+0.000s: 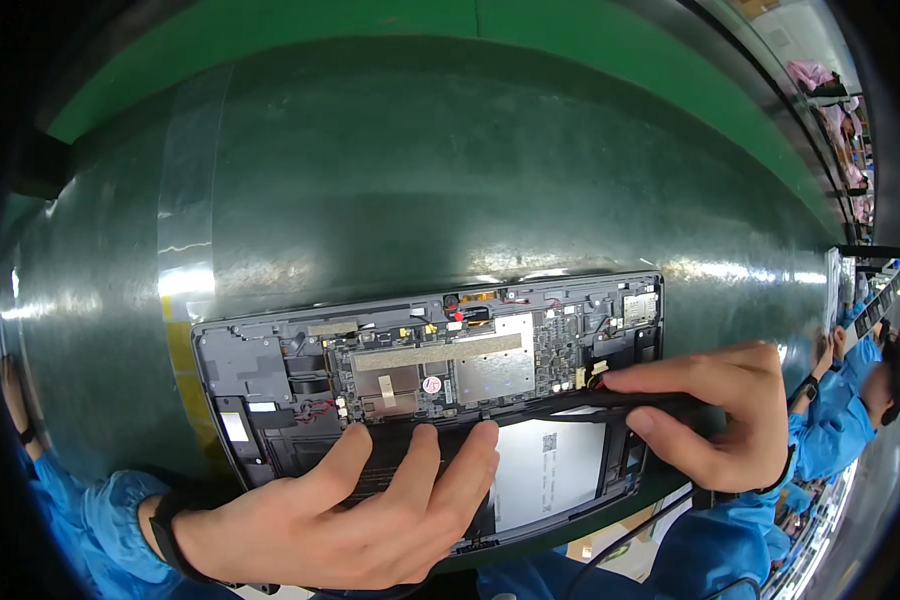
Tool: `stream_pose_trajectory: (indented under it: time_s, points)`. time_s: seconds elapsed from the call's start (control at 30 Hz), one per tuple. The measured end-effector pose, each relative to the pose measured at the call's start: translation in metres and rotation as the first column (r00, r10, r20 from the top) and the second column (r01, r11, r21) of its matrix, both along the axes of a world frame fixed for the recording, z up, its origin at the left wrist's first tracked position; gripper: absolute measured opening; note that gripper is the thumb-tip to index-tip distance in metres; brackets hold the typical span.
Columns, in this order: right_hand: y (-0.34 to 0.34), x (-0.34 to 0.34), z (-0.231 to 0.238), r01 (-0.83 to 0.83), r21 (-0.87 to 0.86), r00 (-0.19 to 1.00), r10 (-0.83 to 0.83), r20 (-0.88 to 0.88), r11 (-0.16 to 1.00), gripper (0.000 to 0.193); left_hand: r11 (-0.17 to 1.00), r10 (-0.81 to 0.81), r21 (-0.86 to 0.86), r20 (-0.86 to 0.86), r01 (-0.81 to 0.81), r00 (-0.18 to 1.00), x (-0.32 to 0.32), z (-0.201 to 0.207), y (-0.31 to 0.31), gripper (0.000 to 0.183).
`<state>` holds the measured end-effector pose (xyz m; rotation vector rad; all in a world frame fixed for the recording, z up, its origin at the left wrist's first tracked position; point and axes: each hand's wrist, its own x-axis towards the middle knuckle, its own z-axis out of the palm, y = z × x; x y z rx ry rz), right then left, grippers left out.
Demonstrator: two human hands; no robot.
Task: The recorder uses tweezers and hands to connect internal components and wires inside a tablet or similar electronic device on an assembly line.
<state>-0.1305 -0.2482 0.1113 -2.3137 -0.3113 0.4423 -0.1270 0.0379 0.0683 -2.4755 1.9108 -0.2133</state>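
Note:
A dark grey electronic device [260, 365] with its cover off lies on the bench. Inside it are a circuit board [495, 372] with silver shields and a pale battery [530, 470]. My left hand [360, 510] is spread over the near left part, its fingertips resting along the lower side of the board on a black section. At the right side of the device, my right hand [720, 415] is closed on a slim black tool [660, 399], whose exact kind I cannot make out. The tool lies between index finger and thumb, close to small connectors with red wires [595, 380].
The device rests on a dark green bench mat [420, 150]. Clear tape [187, 190] and yellow tape [185, 370] run along the mat on the left. A black cable [630, 535] hangs near the front edge. Other people in blue sleeves [835, 415] sit at both sides.

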Motion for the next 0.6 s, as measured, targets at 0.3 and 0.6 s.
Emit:
stream_pose_trajectory:
  time_s: [0.3,0.6]
  points:
    - [0.012,0.011,-0.002,0.053,0.062,0.988,-0.044,-0.148,0.997,0.02,1.0,0.004,-0.004,-0.01,-0.004,1.0,0.0,-0.002,0.0,0.052]
    - [0.013,0.011,0.004,0.225,0.107,0.894,-0.161,-0.418,0.969,0.021,1.0,-0.009,-0.023,0.003,0.009,1.0,0.001,-0.003,0.002,0.05]
